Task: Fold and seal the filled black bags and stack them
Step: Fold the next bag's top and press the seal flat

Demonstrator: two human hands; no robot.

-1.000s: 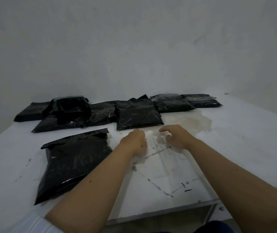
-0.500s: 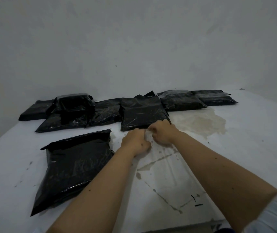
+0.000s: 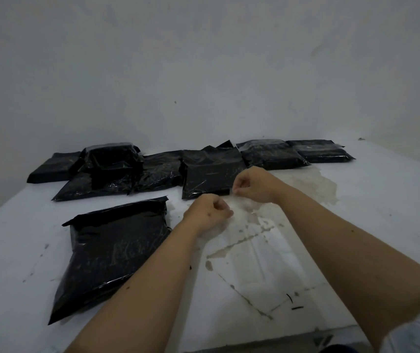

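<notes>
A large filled black bag (image 3: pixel 112 253) lies on the white table (image 3: pixel 372 212) to the left of my forearms, its flap end pointing away from me. Several more filled black bags run along the wall, the middle one (image 3: pixel 211 171) just beyond my hands. At the left, one bag (image 3: pixel 112 156) rests on top of others. My left hand (image 3: pixel 209 210) and right hand (image 3: pixel 254 184) are both curled above the table. They seem to pinch a thin pale strip (image 3: pixel 232 200) between them, which is hard to make out.
A brownish stain (image 3: pixel 313 184) and cracked marks (image 3: pixel 244 296) spread over the table under and to the right of my hands. The plain grey wall (image 3: pixel 204 72) stands right behind the row of bags. The table's front edge (image 3: pixel 254 345) runs along the bottom.
My hands met in front of the middle bag and have now drawn slightly apart. The right hand has risen toward that bag while the left stays lower.
</notes>
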